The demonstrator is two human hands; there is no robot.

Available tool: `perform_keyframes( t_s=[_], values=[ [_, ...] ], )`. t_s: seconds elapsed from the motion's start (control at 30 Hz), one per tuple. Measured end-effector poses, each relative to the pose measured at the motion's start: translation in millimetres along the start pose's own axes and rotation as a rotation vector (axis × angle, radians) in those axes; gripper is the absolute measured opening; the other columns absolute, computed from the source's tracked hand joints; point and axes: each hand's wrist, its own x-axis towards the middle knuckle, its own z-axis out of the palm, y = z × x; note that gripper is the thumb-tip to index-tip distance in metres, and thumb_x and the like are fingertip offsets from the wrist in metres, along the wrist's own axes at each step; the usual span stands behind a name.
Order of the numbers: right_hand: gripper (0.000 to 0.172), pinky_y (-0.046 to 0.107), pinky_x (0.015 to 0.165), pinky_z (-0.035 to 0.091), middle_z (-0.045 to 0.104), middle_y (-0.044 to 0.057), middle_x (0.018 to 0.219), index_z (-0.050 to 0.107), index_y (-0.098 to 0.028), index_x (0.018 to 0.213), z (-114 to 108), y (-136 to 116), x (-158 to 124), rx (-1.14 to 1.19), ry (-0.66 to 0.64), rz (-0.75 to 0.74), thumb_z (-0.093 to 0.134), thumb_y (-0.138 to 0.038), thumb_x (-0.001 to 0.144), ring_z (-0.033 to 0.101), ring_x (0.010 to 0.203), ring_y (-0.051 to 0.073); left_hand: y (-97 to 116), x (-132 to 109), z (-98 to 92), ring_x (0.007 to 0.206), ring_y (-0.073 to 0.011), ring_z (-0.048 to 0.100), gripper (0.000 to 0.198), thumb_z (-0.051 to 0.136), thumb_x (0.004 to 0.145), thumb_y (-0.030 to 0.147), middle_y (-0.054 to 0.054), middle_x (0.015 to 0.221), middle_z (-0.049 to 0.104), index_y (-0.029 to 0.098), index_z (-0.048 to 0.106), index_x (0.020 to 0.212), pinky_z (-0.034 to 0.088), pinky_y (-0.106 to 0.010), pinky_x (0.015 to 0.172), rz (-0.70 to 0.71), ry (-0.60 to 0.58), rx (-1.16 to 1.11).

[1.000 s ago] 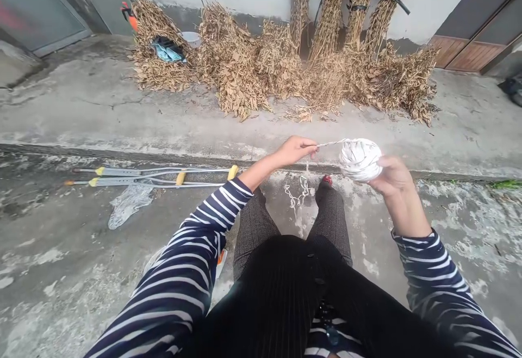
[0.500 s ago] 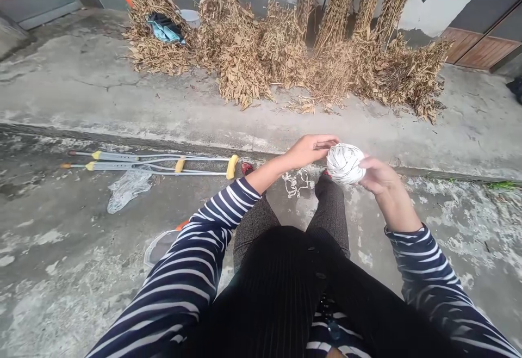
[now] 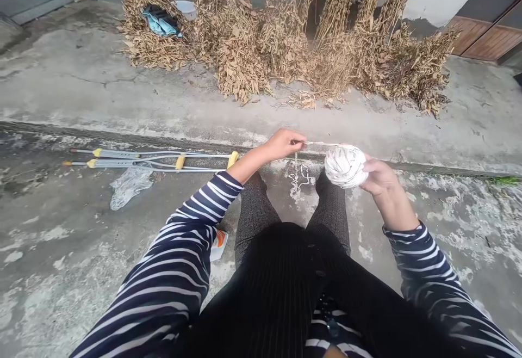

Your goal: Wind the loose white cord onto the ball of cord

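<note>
A ball of white cord (image 3: 346,167) sits in my right hand (image 3: 381,177), whose fingers wrap its right side. My left hand (image 3: 286,143) is closed in a pinch on the cord strand (image 3: 320,143), to the left of the ball. That strand runs nearly straight and level from my left fingers to the top of the ball. Below my left hand, a loose tangle of white cord (image 3: 299,181) lies on the ground between my feet.
Crutches with yellow pads (image 3: 179,162) lie on the ground at left, by a clear plastic bag (image 3: 129,186). A concrete step edge (image 3: 196,148) crosses ahead. Bundles of dried stalks (image 3: 240,59) lean along the wall. A white-and-orange item (image 3: 219,244) is partly behind my left sleeve.
My left hand has moved left, away from the ball, drawing out a taut strand of cord. My right hand stays around the ball. The view has shifted slightly.
</note>
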Motion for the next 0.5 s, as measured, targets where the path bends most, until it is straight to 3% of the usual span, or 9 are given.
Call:
perform_keyframes(
  t_s=[0.17, 0.27, 0.33, 0.4, 0.5],
  values=[
    [0.078, 0.044, 0.076, 0.065, 0.072, 0.012, 0.13, 0.062, -0.019, 0.132, -6.2, -13.9, -12.7, -0.002, 0.125, -0.045, 0.067, -0.026, 0.055, 0.074, 0.104, 0.033, -63.8, -22.6, 6.2, 0.08, -0.0161, 0.07, 0.02, 0.059, 0.088, 0.023, -0.006, 0.082, 0.078, 0.014, 0.076, 0.084, 0.054, -0.029, 0.084, -0.212, -0.241, -0.07],
    [0.076, 0.048, 0.082, 0.065, 0.073, 0.012, 0.125, 0.065, -0.02, 0.128, -0.2, -23.1, -17.4, -0.013, 0.144, -0.078, 0.066, -0.026, 0.052, 0.073, 0.112, 0.036, -76.6, -28.2, 16.2, 0.099, -0.0239, 0.073, 0.019, 0.063, 0.084, 0.012, -0.012, 0.102, 0.08, 0.013, 0.078, 0.096, 0.054, -0.039, 0.099, -0.417, -0.144, 0.148],
    [0.077, 0.045, 0.077, 0.066, 0.074, 0.012, 0.121, 0.064, -0.02, 0.13, 7.4, -26.4, -16.6, -0.038, 0.128, -0.07, 0.066, -0.026, 0.053, 0.073, 0.111, 0.037, -64.8, -24.2, 27.2, 0.117, -0.0284, 0.07, 0.036, 0.064, 0.085, 0.01, -0.016, 0.127, 0.075, 0.013, 0.075, 0.118, 0.054, -0.044, 0.105, -0.417, 0.023, 0.131],
    [0.077, 0.039, 0.067, 0.065, 0.075, 0.012, 0.118, 0.063, -0.019, 0.132, 16.2, -26.6, -12.7, -0.066, 0.106, -0.023, 0.068, -0.024, 0.056, 0.075, 0.104, 0.035, -40.6, -16.3, 42.2, 0.129, -0.0283, 0.065, 0.05, 0.063, 0.091, 0.014, -0.017, 0.146, 0.064, 0.018, 0.064, 0.141, 0.057, -0.044, 0.104, -0.261, 0.122, -0.114],
    [0.076, 0.034, 0.062, 0.064, 0.076, 0.011, 0.114, 0.062, -0.018, 0.135, 26.7, -22.3, -5.1, -0.076, 0.08, 0.032, 0.069, -0.023, 0.059, 0.075, 0.095, 0.03, -0.2, -6.2, 68.4, 0.136, -0.0252, 0.062, 0.059, 0.066, 0.093, 0.017, -0.015, 0.156, 0.057, 0.024, 0.055, 0.151, 0.057, -0.042, 0.108, 0.028, 0.083, -0.485]
  ],
)
